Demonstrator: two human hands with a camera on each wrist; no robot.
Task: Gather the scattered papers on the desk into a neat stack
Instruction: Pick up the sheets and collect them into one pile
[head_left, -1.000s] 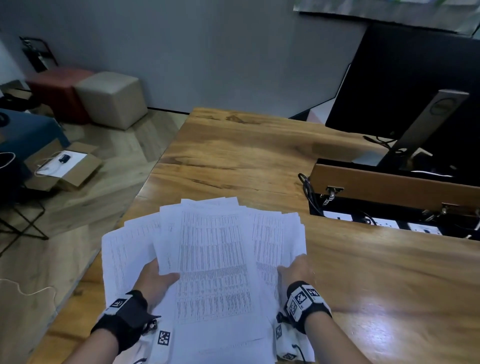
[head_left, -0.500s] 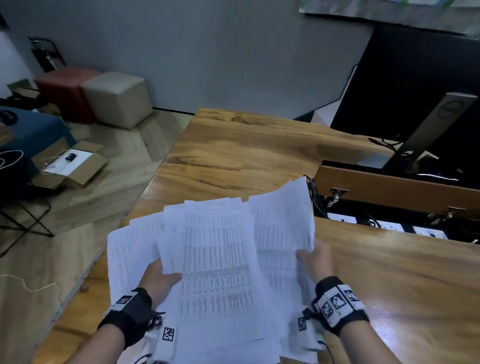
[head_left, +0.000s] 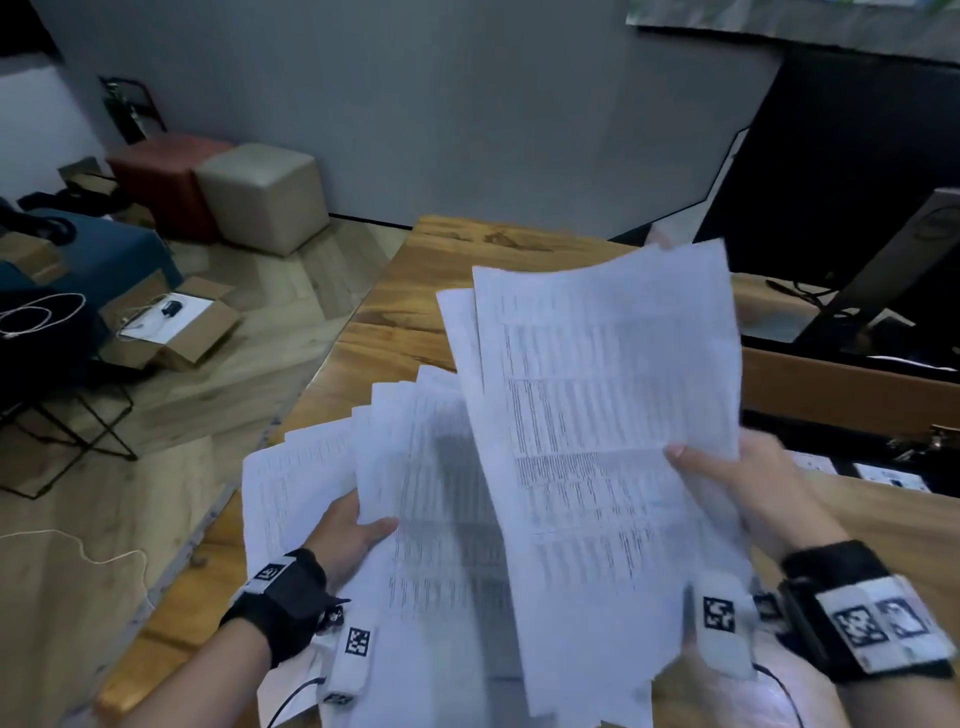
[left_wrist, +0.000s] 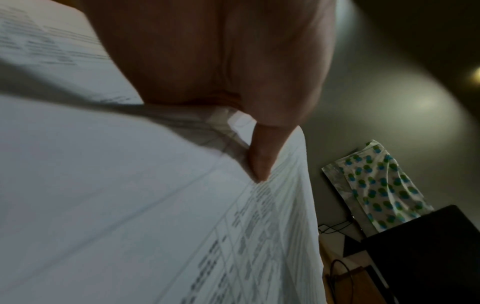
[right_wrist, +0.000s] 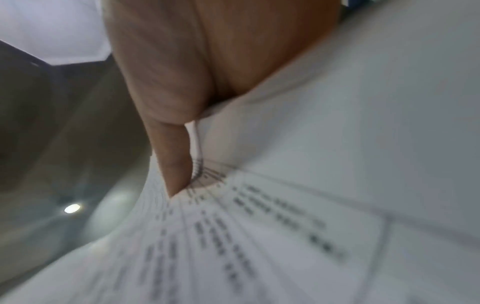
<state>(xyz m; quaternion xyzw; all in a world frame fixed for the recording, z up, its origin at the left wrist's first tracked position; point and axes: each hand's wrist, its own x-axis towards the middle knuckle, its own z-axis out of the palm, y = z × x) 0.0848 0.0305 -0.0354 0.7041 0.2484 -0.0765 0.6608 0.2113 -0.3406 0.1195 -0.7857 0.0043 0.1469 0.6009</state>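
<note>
Several white printed sheets are off the wooden desk (head_left: 415, 317), split between both hands. My right hand (head_left: 727, 483) pinches a raised bundle of papers (head_left: 597, 405) at its right edge, thumb on top; the bundle tilts up toward the monitor. My left hand (head_left: 353, 530) grips a fanned, lower bundle of papers (head_left: 441, 509) from the left, thumb on top. The left wrist view has the thumb (left_wrist: 262, 156) pressed on the printed sheets (left_wrist: 130, 205). In the right wrist view the thumb (right_wrist: 176, 160) presses down on the sheets (right_wrist: 285, 205). The remaining fingers are hidden beneath the paper.
A monitor on its stand (head_left: 878, 260) and an open cable tray with a wooden lid (head_left: 841, 384) sit at the desk's right back. The desk's left edge drops to the floor, where an open cardboard box (head_left: 171, 327) and two cube stools (head_left: 265, 197) stand.
My right hand has lifted its share of the sheets up and away from the fan, tilting them upright. My left hand keeps hold of the lower sheets, which rose slightly.
</note>
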